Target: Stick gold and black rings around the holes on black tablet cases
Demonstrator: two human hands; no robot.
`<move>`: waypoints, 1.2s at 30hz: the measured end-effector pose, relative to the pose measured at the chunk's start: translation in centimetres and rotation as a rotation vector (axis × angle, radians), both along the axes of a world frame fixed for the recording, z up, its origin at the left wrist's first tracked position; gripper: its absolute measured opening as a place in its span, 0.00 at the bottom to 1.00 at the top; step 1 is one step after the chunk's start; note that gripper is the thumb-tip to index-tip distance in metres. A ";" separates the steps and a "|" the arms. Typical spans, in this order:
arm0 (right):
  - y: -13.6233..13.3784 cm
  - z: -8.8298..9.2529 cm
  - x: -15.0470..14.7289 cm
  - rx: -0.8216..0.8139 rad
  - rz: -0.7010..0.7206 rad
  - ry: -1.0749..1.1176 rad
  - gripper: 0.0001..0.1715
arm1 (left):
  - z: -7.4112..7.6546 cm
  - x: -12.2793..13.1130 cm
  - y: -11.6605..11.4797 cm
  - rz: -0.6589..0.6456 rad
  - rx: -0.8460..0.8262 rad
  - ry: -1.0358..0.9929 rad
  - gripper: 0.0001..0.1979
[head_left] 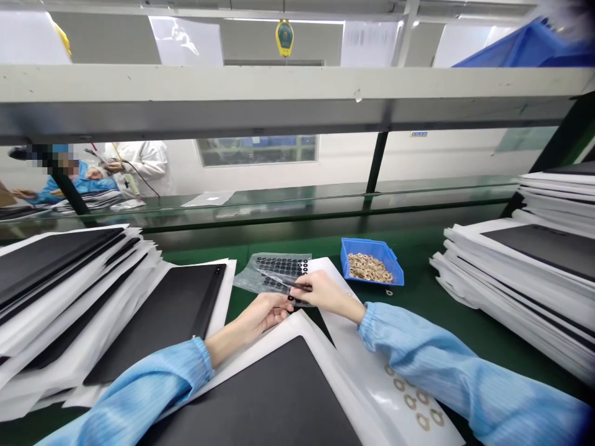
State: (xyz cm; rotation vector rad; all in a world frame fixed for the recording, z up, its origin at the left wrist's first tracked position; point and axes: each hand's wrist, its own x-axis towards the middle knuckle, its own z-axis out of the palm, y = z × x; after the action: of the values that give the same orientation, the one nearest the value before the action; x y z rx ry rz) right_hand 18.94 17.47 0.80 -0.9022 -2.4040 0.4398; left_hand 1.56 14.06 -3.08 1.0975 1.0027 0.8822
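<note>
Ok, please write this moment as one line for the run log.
left hand: at black-ring sheet | right hand: holds tweezers | nearby: blue bin of tan rings

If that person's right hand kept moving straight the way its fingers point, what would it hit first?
Most likely the left hand, whose fingertips sit just ahead of the right hand and its tweezers, though depth is hard to judge from this view.

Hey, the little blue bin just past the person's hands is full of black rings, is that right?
The colour is wrong: the head view shows tan rings in the blue bin, not black ones. The bin does sit just past the left hand and right hand.
</note>
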 end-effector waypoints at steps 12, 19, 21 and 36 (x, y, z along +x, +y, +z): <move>0.0 -0.8 0.0 -0.074 -0.036 -0.018 0.11 | -0.5 0.1 -0.4 0.028 0.020 0.002 0.08; -0.8 -1.9 -0.6 -0.065 -0.089 -0.034 0.05 | -0.8 0.3 -0.3 0.039 0.032 0.053 0.08; -0.9 -2.2 -0.8 -0.068 -0.108 -0.019 0.03 | -0.7 0.4 -0.3 0.043 0.035 0.080 0.09; -1.9 3.3 1.7 -0.596 -0.018 0.165 0.08 | 3.6 -1.5 -1.3 -0.195 0.013 0.490 0.23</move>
State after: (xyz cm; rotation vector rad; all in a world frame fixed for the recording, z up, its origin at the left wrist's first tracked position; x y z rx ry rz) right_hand 20.65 15.52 4.10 -1.0760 -2.1350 1.2140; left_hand 0.10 12.71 0.49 1.4346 1.2623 0.4680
